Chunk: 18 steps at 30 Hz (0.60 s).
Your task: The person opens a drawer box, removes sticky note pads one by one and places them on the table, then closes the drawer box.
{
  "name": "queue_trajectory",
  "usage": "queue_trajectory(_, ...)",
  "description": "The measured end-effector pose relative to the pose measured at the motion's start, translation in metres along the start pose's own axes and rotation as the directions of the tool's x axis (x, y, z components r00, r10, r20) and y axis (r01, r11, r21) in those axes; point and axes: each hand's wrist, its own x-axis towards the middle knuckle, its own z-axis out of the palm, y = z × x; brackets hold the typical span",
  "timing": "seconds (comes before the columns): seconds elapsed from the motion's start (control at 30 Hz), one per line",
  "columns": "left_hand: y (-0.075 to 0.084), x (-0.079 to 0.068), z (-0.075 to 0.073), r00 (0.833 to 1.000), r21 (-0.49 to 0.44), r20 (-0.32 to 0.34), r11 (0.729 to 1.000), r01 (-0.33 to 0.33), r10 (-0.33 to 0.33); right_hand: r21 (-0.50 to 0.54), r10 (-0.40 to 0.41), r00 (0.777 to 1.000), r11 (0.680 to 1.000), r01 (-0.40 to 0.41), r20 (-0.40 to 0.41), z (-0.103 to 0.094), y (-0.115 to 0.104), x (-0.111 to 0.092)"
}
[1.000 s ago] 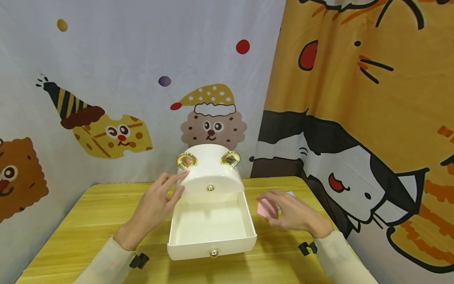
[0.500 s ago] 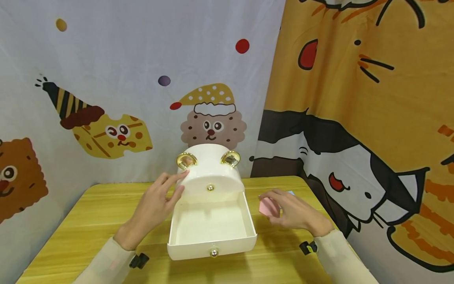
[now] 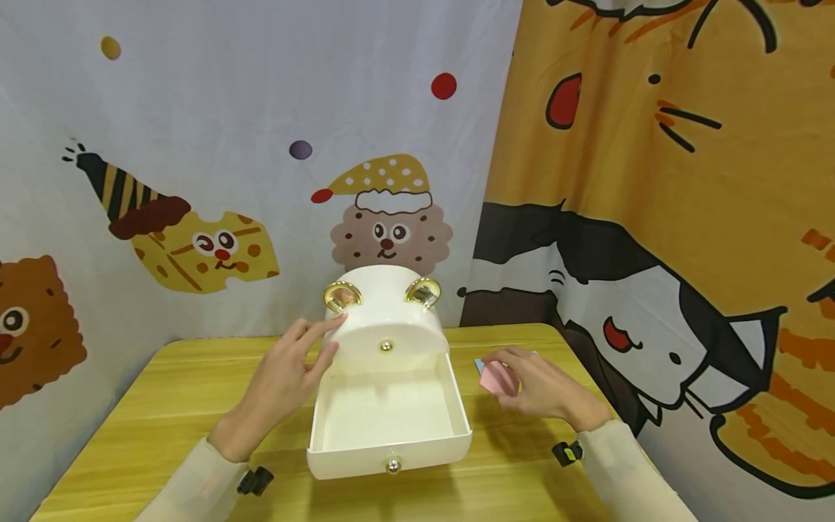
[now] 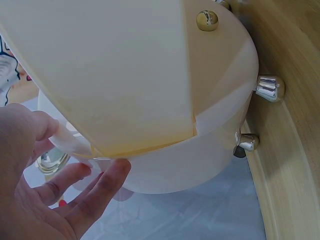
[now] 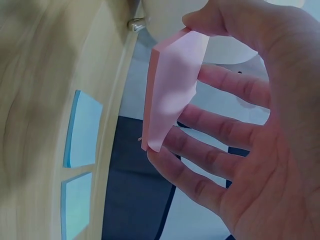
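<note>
A glossy white drawer box (image 3: pixel 385 319) with two gold-rimmed ears stands on the table. Its drawer (image 3: pixel 391 453) is pulled out toward me, with nothing lying in it. My left hand (image 3: pixel 283 377) rests its fingertips against the box's left side, the fingers fairly straight in the left wrist view. To the right of the drawer, my right hand (image 3: pixel 544 384) holds a pink sticky note pad (image 5: pixel 175 85) between thumb and fingers, raised above the table. Beyond that hand lie a blue sticky note pad (image 5: pixel 84 131) and a paler blue-green one (image 5: pixel 76 207), both partly hidden in the head view.
The wood-grain table (image 3: pixel 163 406) ends at a cartoon-printed cloth (image 3: pixel 391 87) behind the box. An orange cat-print cloth (image 3: pixel 652 145) hangs along the right side. Short metallic feet (image 4: pixel 270 88) hold up the box, and gold knobs (image 3: pixel 393 465) sit on its front.
My right hand has shifted slightly to the right with the pink sticky note pad, and more of the blue pad shows behind it. The left hand, box and drawer stay put.
</note>
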Motion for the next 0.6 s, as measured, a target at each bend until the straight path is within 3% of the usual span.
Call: queue_trajectory(0.6, 0.002, 0.000, -0.001, 1.000, -0.007, 0.005, 1.000, 0.012, -0.012, -0.016, 0.045, 0.999, 0.999, -0.045, 0.008, 0.011, 0.015, 0.002)
